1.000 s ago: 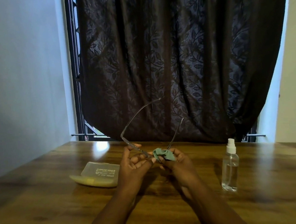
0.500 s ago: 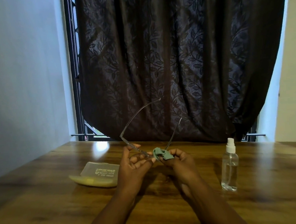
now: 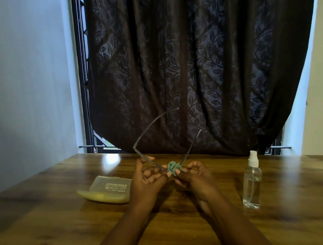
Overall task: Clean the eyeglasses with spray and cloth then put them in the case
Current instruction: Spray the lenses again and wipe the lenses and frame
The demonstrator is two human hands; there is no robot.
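both hands are raised above the wooden table (image 3: 48,216), close together at the centre of the view. the left hand (image 3: 148,182) grips the eyeglasses (image 3: 149,157) by the front frame, thumb on the far side and curled fingers on the near side. the eyeglasses are held clear of the table with both side arms unfolded and pointing up and away toward the curtain (image 3: 191,63); the left side arm rises higher than the right. the lenses are clear and hard to make out against the fingers.

the right hand (image 3: 194,177) pinches a small green cloth (image 3: 173,167), bunched between thumb and fingertips, against the right-hand part of the frame. whether the cloth wraps fully round the lens cannot be told. the two hands are almost touching at the fingertips.

the case (image 3: 108,191) lies flat on the table to the left of the left hand, apart from it; it is pale and translucent with a yellowish near edge and printed lettering on top. whether it is latched cannot be told. the spray bottle (image 3: 252,183) stands upright on the table to the right of the right hand, well apart from it, with a white nozzle and clear liquid inside.

behind the table a dark leaf-patterned curtain covers a barred window (image 3: 83,89), with pale walls on either side.
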